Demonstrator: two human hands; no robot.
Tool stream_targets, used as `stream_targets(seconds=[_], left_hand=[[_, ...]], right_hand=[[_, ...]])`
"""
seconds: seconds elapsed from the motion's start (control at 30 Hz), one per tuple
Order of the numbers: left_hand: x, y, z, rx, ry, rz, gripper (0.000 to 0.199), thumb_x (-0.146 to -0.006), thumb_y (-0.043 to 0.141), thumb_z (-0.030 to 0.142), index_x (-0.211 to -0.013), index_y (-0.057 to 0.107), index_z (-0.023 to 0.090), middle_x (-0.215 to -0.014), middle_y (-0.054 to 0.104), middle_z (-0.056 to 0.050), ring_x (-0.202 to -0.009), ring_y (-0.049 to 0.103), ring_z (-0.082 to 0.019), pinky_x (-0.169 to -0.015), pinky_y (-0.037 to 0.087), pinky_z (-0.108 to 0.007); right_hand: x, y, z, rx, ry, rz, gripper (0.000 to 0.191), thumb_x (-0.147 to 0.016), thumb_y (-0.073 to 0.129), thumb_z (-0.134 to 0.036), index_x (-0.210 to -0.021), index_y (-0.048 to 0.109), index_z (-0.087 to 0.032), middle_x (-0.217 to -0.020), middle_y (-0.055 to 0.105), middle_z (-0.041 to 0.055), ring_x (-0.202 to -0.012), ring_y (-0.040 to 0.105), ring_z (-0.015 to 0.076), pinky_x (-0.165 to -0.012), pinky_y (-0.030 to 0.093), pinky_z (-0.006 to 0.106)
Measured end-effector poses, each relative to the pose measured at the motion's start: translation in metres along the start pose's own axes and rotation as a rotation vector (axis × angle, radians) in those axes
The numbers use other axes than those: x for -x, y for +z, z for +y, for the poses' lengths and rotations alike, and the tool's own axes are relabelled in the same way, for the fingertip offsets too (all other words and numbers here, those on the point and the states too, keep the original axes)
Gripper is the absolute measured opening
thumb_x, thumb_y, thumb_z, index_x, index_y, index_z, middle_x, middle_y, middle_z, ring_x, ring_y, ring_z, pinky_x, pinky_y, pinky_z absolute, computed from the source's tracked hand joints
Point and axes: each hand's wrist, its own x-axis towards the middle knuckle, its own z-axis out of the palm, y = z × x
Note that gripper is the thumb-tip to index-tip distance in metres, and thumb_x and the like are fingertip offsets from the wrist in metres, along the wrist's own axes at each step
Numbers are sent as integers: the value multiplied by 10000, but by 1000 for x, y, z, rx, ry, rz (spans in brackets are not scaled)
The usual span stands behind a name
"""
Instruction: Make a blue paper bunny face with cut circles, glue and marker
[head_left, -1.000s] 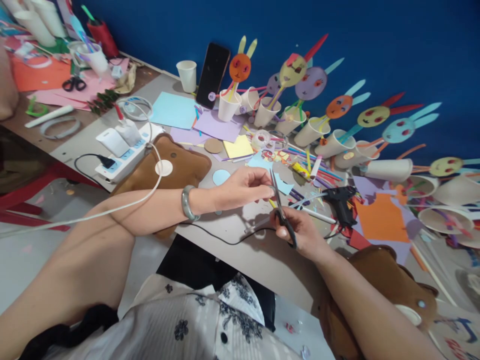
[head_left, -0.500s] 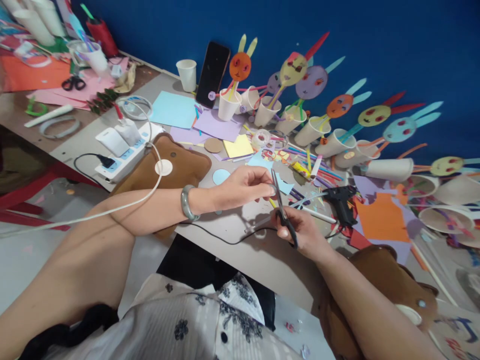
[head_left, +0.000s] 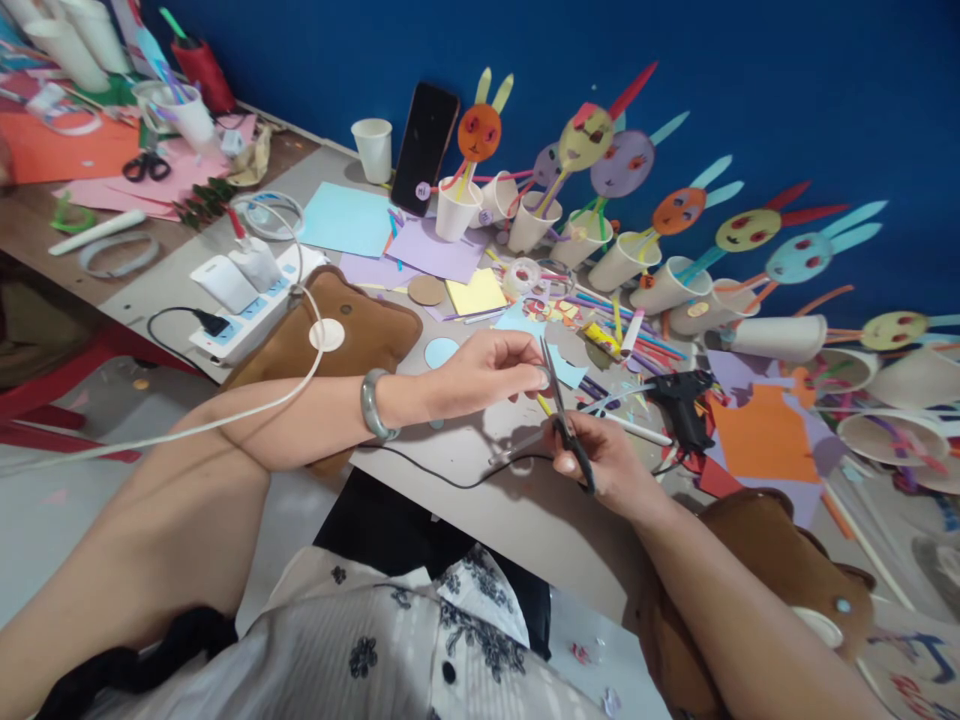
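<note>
Both of the seated person's arms reach over a cluttered craft table [head_left: 450, 520]. The left arm comes in from the side, its forearm almost level, a grey-green bangle [head_left: 375, 405] at the wrist. The left hand [head_left: 495, 378] has its thumb and forefinger drawn together in a pinch beside the scissor blades; from where I stand, I cannot tell what is between them. The right forearm slants up and inward, and the right hand [head_left: 600, 460] grips the black-handled scissors [head_left: 562, 410], fingers curled about the handles, points aimed toward the blue wall [head_left: 315, 60]. The scissors are held above the tabletop, between the two hands.

Behind, white paper cups line the wall. The nearest to the smartphone's right, a cup [head_left: 457, 215], holds an orange rabbit face [head_left: 478, 133] on a straw stem. Farther right, another cup [head_left: 671, 290] holds a yellow rabbit face [head_left: 748, 231] with red ears. One cup [head_left: 780, 338] lies on its side.
</note>
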Motion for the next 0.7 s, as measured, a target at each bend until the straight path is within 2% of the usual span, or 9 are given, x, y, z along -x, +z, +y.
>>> stream_targets(seconds=[0.7], left_hand=[[0, -1, -2, -20, 15, 13, 154, -826, 632, 202, -710, 534, 180, -661, 564, 25, -670, 558, -85, -632, 470, -207]], right_hand=[[-1, -1, 0, -3, 3, 1, 695, -650, 749, -858, -605, 523, -202, -576, 445, -33, -570, 364, 113, -541, 285, 281]])
